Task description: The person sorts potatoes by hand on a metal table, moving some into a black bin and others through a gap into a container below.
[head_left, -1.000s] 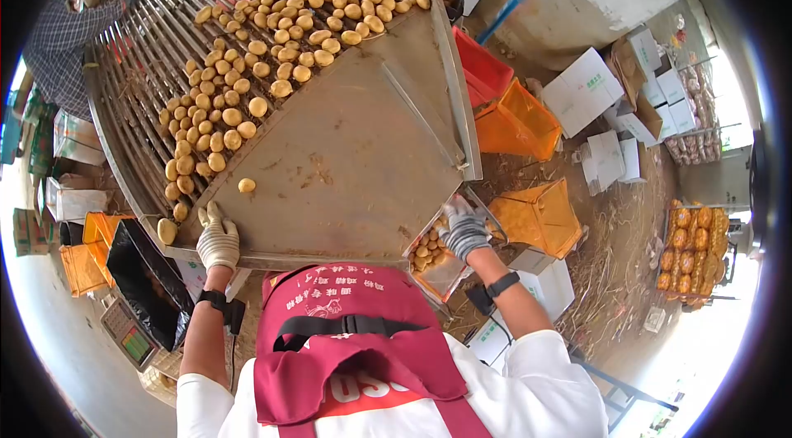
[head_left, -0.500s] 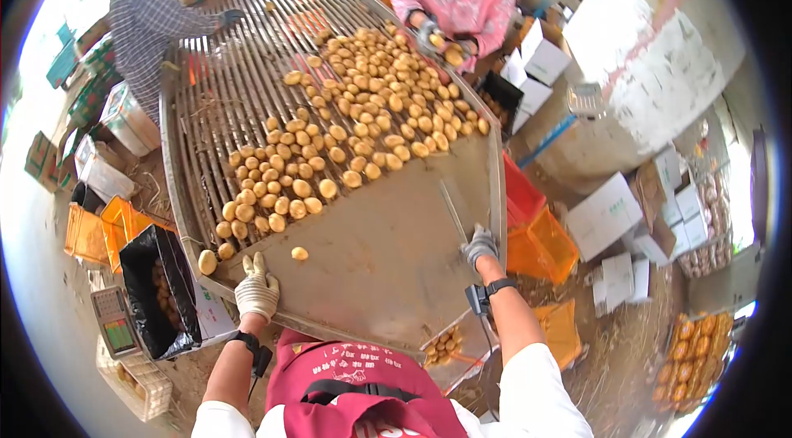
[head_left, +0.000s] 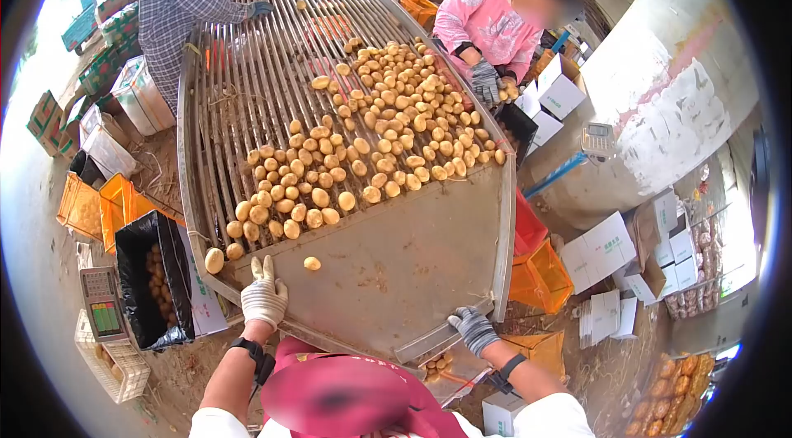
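Straw-littered floor [head_left: 590, 372] is spreading around a long metal sorting table [head_left: 183, 182], with a pale wall [head_left: 660, 124] curving along the right side. In the head view, many potatoes [head_left: 396, 108] are lying loosely over the slatted bed, mostly toward its right and near parts. A lone potato [head_left: 312, 263] is resting on the smooth metal plate [head_left: 371, 265] at the near end, just beyond the left hand.

The gloved left hand [head_left: 264, 301] is resting over the plate's near left edge, its fingers extended forward and its thumb apart, holding nothing visible. The gloved right hand [head_left: 473, 331] is reaching to the near right corner, fingers partly bent at the end of a metal bar [head_left: 437, 341]; whether they are closing on it cannot be told.

On the far right, a person in a pink top [head_left: 483, 13] is handling potatoes with gloved hands. Across the table, a person in a checked shirt [head_left: 169, 17] is reaching over the slats. A black-lined box [head_left: 136, 281] holding potatoes is standing at left beside a scale [head_left: 103, 306], while an orange crate [head_left: 540, 277] and white cartons [head_left: 598, 250] are sitting at right.
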Action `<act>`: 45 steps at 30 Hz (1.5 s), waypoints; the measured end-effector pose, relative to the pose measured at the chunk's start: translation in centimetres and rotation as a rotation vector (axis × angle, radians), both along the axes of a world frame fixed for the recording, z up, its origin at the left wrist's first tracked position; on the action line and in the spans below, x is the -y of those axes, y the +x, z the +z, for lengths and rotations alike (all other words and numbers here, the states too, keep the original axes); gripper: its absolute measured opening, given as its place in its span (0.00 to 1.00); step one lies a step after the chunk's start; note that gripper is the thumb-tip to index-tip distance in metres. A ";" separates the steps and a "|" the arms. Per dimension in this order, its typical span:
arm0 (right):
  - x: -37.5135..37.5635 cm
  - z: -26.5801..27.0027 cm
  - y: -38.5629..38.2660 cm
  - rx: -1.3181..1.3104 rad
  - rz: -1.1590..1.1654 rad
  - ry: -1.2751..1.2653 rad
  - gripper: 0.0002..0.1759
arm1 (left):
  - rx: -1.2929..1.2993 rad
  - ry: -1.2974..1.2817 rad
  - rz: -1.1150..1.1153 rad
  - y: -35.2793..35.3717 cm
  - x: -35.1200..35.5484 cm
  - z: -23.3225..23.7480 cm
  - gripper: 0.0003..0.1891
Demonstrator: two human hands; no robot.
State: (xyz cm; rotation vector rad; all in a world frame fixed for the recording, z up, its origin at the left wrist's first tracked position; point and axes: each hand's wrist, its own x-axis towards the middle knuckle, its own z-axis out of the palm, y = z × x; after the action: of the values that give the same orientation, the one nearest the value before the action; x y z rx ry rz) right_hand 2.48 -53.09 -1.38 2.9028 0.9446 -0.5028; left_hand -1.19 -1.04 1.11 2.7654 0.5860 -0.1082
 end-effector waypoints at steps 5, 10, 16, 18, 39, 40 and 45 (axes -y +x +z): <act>0.5 -1.0 -0.1 -0.045 -0.143 0.030 0.16 | -0.014 -0.012 -0.001 -0.1 0.1 0.3 0.36; -0.9 0.5 -0.2 -0.064 -0.106 -0.045 0.19 | 0.003 -0.016 -0.014 -0.5 0.1 -0.2 0.36; -11.2 6.4 0.9 -0.175 -0.249 0.118 0.32 | 0.015 -0.101 -0.107 -0.6 -0.8 0.7 0.36; -16.3 6.4 2.1 -0.262 -0.313 0.081 0.32 | -0.036 -0.176 -0.179 -0.9 -1.7 0.8 0.38; -33.3 2.4 6.7 -0.581 -0.433 -0.548 0.44 | 0.577 -0.869 -0.294 14.9 -24.3 2.7 0.37; -33.3 2.2 6.8 -0.580 -0.435 -0.548 0.44 | 0.586 -0.767 -0.299 16.5 -25.0 3.4 0.38; -32.8 0.9 6.7 -0.593 -0.463 -0.561 0.45 | 0.548 -0.681 -0.327 23.3 -25.2 1.9 0.38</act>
State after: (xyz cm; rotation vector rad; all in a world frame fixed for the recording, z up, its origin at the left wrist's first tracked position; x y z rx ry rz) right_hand 9.22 -20.27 -0.44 2.4455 0.0749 -1.4369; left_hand 22.07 24.18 3.01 2.0604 -0.0553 0.3128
